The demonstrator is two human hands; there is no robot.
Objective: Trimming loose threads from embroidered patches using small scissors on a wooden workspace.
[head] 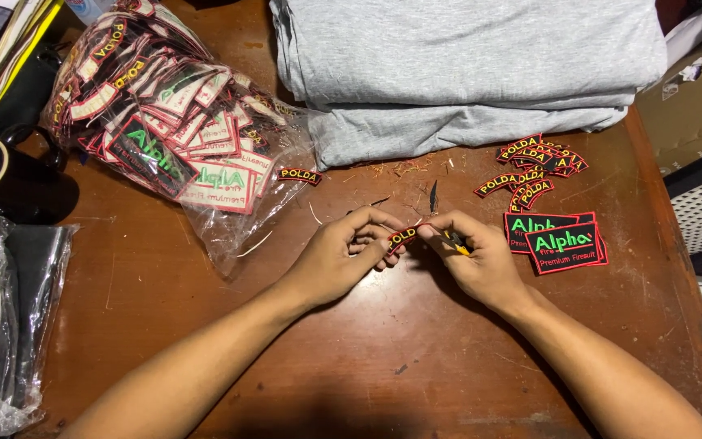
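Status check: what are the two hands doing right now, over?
Left hand pinching small curved black embroidered patch. Right hand gripping yellow-handled snips, fingertips at patch. Nothing blocking; loose threads on brown wooden table.

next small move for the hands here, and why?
Probably close the snips on the loose thread at the small curved patch. The left hand pinches the patch, the right hand holds the snips with the blades up beside it, and thread scraps already litter the table.
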